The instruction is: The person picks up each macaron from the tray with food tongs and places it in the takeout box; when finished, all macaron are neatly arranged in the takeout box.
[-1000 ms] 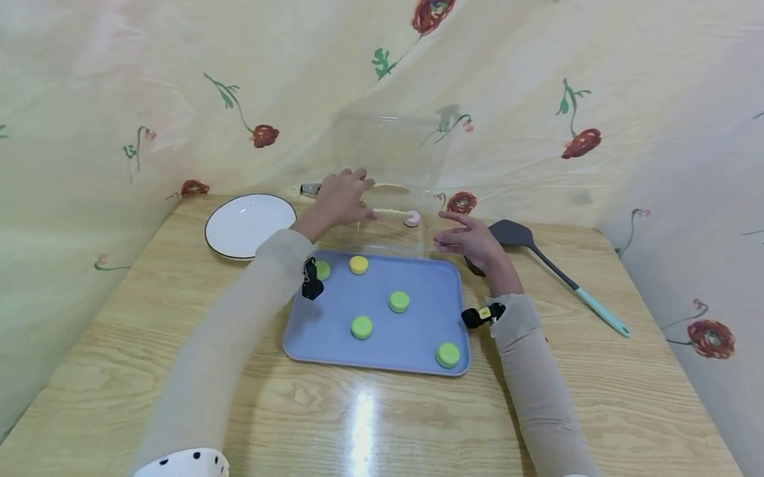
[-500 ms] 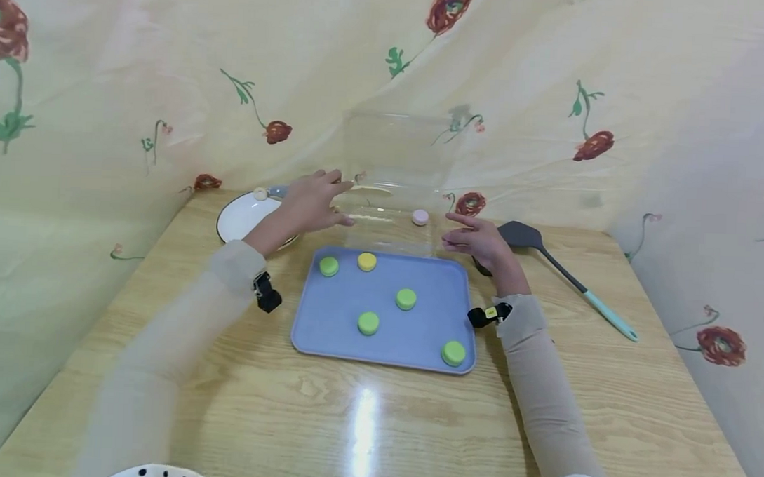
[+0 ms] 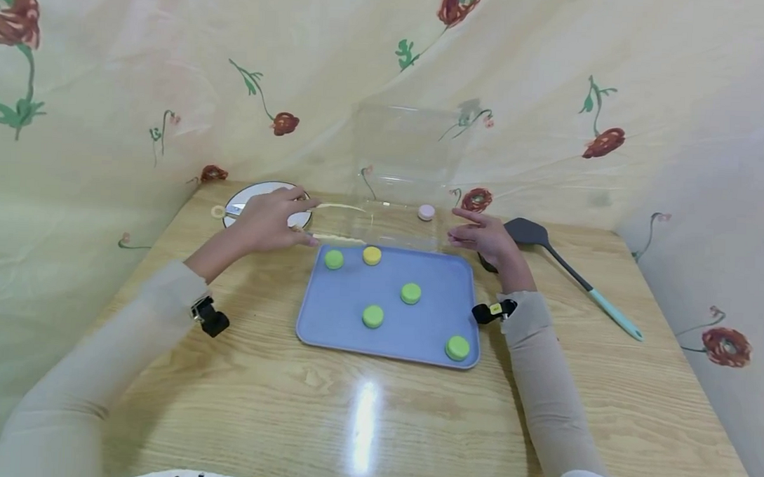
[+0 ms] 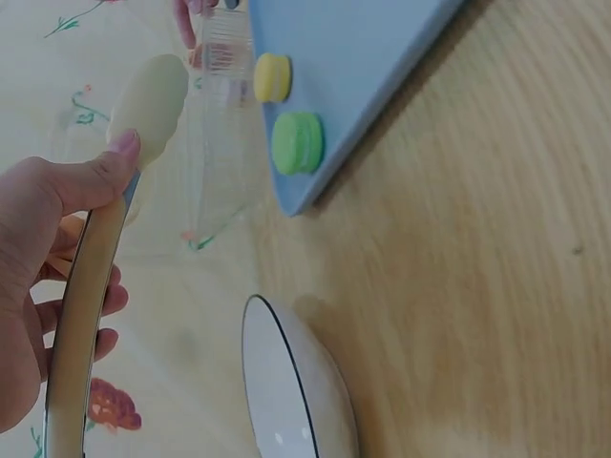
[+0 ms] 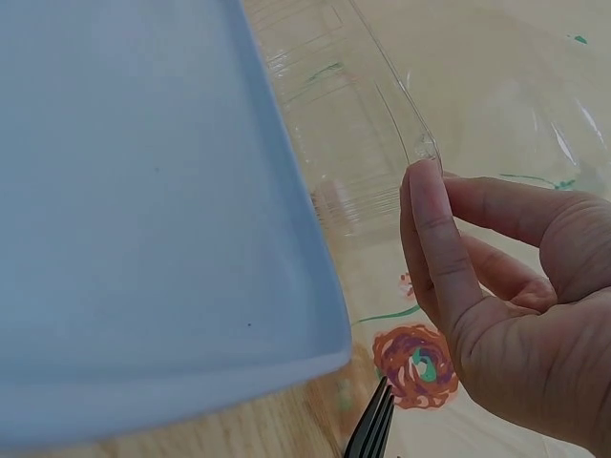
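Your left hand (image 3: 265, 222) gripped tongs (image 4: 78, 334) pointing right. The pink macaron (image 3: 426, 213) lay nearer your right hand (image 3: 488, 240), whose grip was unclear.

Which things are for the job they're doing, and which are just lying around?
Looks like part of the job:
tongs, in the left hand
clear box, touched by the right hand
pink macaron in the box
blue tray
four green macarons and one yellow macaron on the tray

Probably just lying around:
white dish
spatula
black pronged tool
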Motion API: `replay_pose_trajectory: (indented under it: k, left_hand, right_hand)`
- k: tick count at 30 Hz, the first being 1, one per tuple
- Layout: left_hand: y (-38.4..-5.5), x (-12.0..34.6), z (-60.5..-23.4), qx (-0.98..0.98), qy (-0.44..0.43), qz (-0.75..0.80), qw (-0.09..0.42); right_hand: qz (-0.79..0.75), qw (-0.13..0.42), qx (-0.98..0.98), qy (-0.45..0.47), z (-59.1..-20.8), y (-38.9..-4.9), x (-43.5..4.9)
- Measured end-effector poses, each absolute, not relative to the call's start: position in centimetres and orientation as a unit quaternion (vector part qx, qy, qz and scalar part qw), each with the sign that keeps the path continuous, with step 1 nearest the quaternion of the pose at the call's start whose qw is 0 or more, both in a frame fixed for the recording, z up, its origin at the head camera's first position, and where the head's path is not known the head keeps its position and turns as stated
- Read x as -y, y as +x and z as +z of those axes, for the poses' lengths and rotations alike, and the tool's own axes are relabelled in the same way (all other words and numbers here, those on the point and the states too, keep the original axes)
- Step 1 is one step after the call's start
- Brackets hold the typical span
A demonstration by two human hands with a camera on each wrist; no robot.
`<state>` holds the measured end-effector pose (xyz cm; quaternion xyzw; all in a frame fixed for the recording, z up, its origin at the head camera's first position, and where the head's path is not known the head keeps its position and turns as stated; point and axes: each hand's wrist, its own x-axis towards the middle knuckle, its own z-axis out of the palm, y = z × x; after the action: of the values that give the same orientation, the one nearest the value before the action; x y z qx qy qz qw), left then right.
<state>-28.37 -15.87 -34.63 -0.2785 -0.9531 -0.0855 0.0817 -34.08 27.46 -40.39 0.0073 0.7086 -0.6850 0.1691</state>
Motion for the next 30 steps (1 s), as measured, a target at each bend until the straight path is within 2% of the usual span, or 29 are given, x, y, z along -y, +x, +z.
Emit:
replay_pose_trajectory:
  k: [5,14,30]
  left_hand:
    - [-27.4,16.5,-35.4,0.947,-0.3,-0.097,0.057]
    - [-25.5,15.7,-36.7,0.934,-0.332,-0.13,-0.026]
    - [-24.2,14.3,-38.2,0.913,-0.383,-0.134,-0.034]
  right_hand:
    - [-0.673,0.167,-0.72,0.011,-40.2,-34.1,-27.5]
    - [-0.685,0.176,-0.707,0.004,-40.3,-34.1,-27.7]
    - [-0.698,0.171,-0.696,0.005,-40.6,-34.1,-27.7]
